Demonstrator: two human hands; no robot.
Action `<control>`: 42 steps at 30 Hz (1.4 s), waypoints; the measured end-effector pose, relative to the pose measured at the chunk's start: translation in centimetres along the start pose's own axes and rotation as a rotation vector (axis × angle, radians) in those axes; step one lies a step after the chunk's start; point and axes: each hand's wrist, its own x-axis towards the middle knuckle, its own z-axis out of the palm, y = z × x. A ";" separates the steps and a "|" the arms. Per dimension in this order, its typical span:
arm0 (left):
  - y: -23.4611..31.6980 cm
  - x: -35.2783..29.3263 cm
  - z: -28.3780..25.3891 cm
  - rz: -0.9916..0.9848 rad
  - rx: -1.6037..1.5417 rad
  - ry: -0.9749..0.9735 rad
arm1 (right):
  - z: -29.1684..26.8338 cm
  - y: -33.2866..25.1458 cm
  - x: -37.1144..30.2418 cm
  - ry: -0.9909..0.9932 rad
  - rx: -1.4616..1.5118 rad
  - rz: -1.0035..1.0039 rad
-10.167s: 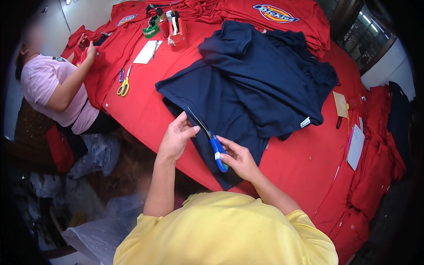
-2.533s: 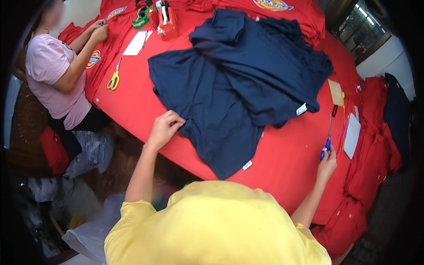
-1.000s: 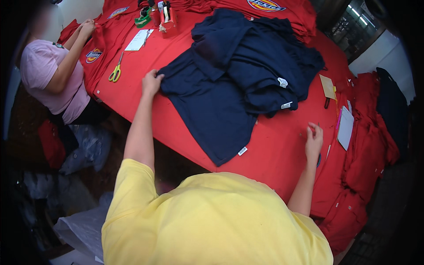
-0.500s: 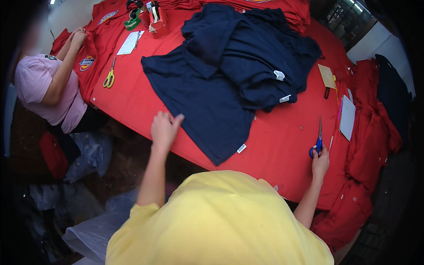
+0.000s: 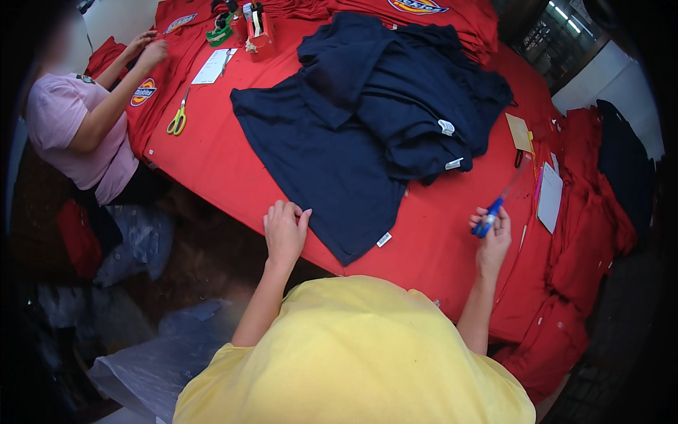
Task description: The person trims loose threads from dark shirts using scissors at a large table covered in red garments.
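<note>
A pile of navy blue garments (image 5: 367, 120) lies spread on the red-covered table (image 5: 438, 240). My left hand (image 5: 284, 230) hovers at the table's near edge, fingers loosely together, empty, just left of the lowest navy garment's hem. My right hand (image 5: 492, 237) is raised over the red cloth to the right of the pile and grips blue-handled scissors (image 5: 494, 205), blades pointing up and away.
A person in a pink top (image 5: 78, 127) works on red cloth at the far left. Yellow-handled scissors (image 5: 176, 120), a white paper (image 5: 214, 66) and a red tool holder (image 5: 258, 32) lie beyond. White and tan cards (image 5: 547, 191) and stacked red garments (image 5: 586, 212) sit right.
My right hand has lifted the blue scissors off the table and brought them up and slightly left. My left hand drew back from the navy garment to the table edge.
</note>
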 end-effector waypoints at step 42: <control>4.8 2.0 -2.8 -0.679 -1.812 -0.431 | 10.0 -4.4 -8.8 -0.865 -0.637 -0.179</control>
